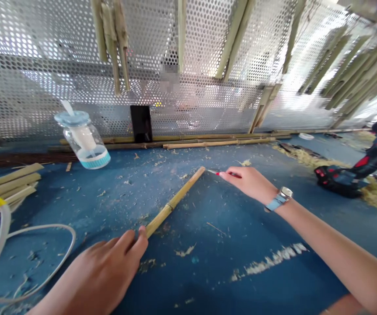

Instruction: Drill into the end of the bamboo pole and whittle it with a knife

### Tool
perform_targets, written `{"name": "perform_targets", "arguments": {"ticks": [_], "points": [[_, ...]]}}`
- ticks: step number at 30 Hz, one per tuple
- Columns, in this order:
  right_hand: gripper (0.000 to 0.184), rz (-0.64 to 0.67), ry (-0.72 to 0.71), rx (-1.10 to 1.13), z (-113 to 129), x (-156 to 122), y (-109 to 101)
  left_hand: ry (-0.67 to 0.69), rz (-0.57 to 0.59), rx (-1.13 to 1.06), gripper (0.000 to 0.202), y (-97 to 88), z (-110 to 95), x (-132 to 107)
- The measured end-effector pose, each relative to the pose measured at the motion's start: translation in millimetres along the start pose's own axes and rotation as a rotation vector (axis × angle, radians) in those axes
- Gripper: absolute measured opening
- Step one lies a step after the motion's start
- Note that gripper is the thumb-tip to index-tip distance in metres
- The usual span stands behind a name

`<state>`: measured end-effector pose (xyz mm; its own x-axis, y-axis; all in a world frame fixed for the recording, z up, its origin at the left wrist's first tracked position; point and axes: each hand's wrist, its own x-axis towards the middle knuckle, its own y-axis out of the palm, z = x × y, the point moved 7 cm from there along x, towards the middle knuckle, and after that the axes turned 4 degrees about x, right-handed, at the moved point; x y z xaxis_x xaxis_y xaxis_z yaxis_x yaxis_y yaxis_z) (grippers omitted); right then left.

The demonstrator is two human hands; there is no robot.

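My left hand is closed around the near end of a yellowish bamboo stick. The stick slants away from me over the blue work surface, with a dark joint partway along it. My right hand, below a wrist with a light blue watch, grips a thin tool with a red handle. Its slim metal tip points left at the stick's far end, at or very close to it. Whether the tip is a blade or a shaft I cannot tell.
Shavings litter the blue surface. A lidded jar with a straw stands at back left, near split bamboo pieces and a white hose. A cordless power tool lies right. Behind is a perforated metal wall.
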<state>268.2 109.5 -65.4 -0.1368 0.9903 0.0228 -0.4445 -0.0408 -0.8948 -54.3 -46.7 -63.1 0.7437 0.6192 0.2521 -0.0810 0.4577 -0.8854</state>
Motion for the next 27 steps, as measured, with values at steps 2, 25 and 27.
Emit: {"name": "perform_targets", "arguments": {"ticks": [2, 25, 27], "points": [[0.064, 0.032, -0.04, 0.033, 7, -2, 3, 0.017, 0.012, 0.049, 0.058, 1.0, -3, -2], [0.061, 0.021, 0.016, -0.19, 10, -2, -6, -0.001, 0.158, 0.215, 0.049, 1.8, -16, -7], [0.059, -0.052, 0.097, -0.289, -2, 3, -15, -0.016, 0.189, 0.314, 0.047, -2.1, -20, -5]]}}
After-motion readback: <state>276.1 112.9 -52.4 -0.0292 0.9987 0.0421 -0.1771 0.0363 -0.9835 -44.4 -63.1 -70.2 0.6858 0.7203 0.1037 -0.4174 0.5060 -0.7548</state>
